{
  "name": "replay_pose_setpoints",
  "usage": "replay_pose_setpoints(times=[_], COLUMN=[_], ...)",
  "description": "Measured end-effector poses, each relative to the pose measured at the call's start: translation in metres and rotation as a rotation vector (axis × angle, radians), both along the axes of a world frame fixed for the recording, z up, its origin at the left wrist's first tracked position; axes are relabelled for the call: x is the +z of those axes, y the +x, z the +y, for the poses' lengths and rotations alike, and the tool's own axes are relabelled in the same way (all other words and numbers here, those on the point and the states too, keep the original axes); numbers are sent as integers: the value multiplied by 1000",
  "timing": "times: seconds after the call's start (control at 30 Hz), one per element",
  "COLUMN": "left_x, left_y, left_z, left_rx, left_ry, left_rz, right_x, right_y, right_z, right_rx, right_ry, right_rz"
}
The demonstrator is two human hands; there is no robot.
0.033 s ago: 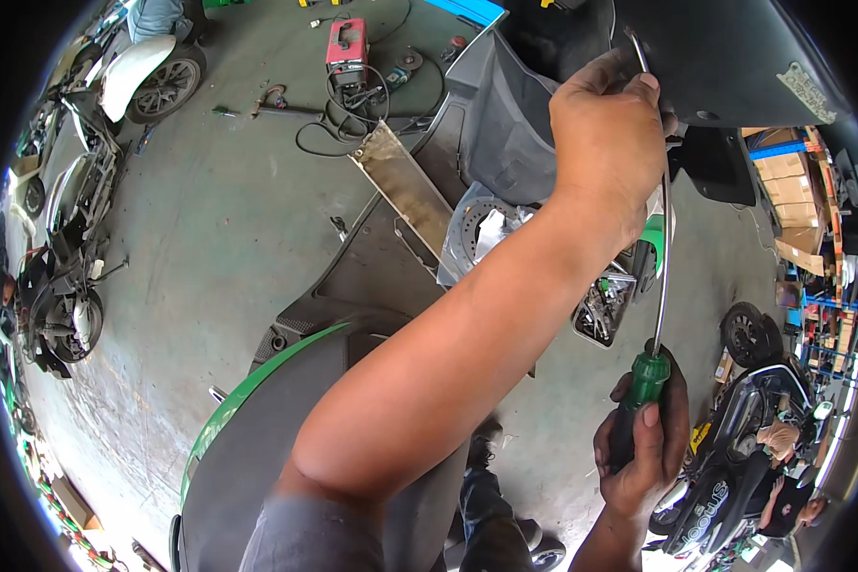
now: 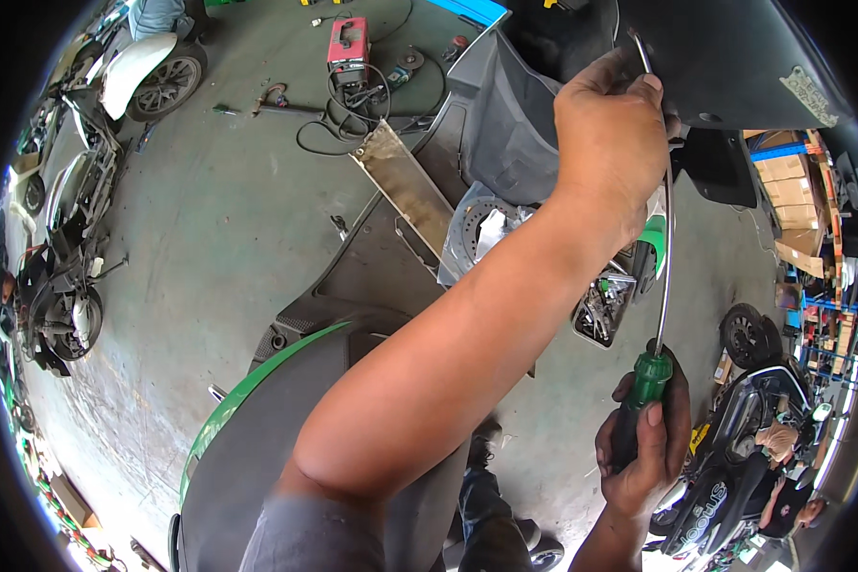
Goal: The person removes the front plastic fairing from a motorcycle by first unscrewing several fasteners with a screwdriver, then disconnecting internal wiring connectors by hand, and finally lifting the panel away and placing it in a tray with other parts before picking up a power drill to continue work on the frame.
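Observation:
My right hand [image 2: 650,443] is wrapped around the green and black handle of a long screwdriver [image 2: 666,257]. Its metal shaft runs up to the dark front panel [image 2: 734,57] of a scooter at the upper right, and the tip meets that panel. Across the view reaches my left arm; my left hand [image 2: 608,124] is closed around the upper shaft, near the tip. Part of the shaft is hidden behind this hand. Below and left of it lies the scooter's grey inner panel [image 2: 505,133].
The black seat [image 2: 257,477] with green trim is in front of me. A metal plate [image 2: 405,186] and a brake disc [image 2: 472,224] lie on the footboard. A tray of small parts [image 2: 602,310], a red machine [image 2: 349,46] with cables and several motorbikes stand around. A person sits at lower right.

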State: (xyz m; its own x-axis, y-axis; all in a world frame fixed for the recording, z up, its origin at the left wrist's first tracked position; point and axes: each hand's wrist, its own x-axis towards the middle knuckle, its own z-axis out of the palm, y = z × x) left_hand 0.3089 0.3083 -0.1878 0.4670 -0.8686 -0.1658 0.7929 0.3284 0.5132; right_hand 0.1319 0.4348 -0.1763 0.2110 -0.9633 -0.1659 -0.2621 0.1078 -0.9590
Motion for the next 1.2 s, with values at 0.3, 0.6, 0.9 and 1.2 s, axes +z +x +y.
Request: replay_pose_setpoints(times=[0.3,0.6,0.9,1.2], left_x=[-5,9,5,18], left_y=[8,2,4,-3], left_z=[-5,1,0,3], left_rx=[-61,-61,-39,-5], left_ry=[-58,103,147,118], left_rz=[10,70,42,213], right_x=[13,24,29,31], right_y=[-19,13,41,14], right_z=[-9,-10,5,-25], right_rx=[110,361,194,208], right_ry=[522,1059,828,857], right_rz=[-564,-1807,-1187,-748])
